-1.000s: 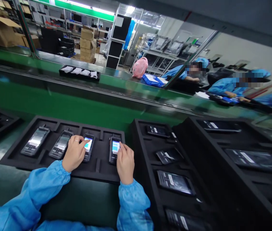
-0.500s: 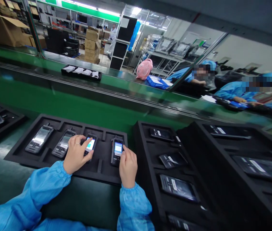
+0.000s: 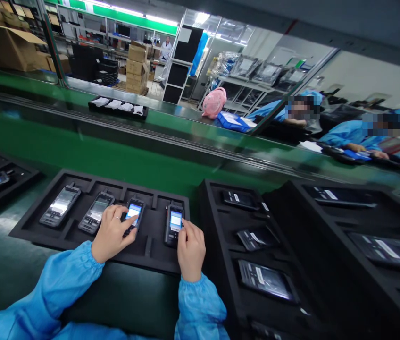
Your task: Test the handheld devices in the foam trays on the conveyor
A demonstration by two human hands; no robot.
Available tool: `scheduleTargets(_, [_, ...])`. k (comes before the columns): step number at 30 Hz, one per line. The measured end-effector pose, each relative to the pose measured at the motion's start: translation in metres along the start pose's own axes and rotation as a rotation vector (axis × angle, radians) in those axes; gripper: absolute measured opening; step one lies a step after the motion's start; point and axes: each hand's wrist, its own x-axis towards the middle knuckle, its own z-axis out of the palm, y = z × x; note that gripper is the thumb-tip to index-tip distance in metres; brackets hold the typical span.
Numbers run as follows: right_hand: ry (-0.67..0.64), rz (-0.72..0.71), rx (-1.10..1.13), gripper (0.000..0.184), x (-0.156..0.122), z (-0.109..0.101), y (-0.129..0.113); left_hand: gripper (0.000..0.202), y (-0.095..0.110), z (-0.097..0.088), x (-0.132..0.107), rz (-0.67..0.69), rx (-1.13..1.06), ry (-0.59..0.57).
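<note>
Lit handset [image 3: 135, 210] lies in the foam tray [image 3: 157, 217] beneath the index finger of my left hand [image 3: 111, 233], thumb spread apart from it. I see a second handset [image 3: 174, 221] just left of my right hand [image 3: 192, 248], its fingers close together; whether they pinch anything, I cannot tell.

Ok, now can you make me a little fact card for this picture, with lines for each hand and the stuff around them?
Left hand: finger over the lit screen of the third device from left; touching or not, can't tell
Right hand: fingertips beside the right edge of the fourth device
Near tray: black, four devices
Glowing screens in near tray: third and fourth, blue and white
Sleeves: blue
Right of near tray: another black tray, devices with white labels
Far counter: pink object
</note>
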Motion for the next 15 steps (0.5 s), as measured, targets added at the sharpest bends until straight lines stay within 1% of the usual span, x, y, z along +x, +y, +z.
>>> scheduleTargets(3, [0.025,-0.013,0.003,0.034,-0.0001,-0.0018,-0.0012,0.025,0.0015,0.0004,0.0003,-0.014,0.009,-0.017])
scheduleTargets(9, [0.063,-0.038,0.011,0.027,0.0002,-0.0055,-0.0069,0.033,-0.0032,0.0008,-0.0021,-0.053,-0.072,0.058])
scheduleTargets(12, [0.052,-0.034,0.008,0.029,0.0008,-0.0069,-0.0076,0.031,-0.0068,0.0002,-0.0031,-0.058,-0.075,0.071])
scheduleTargets(15, [0.074,-0.018,0.018,0.032,0.0015,-0.0082,-0.0062,0.029,-0.0069,0.0012,-0.0043,-0.086,-0.093,0.085])
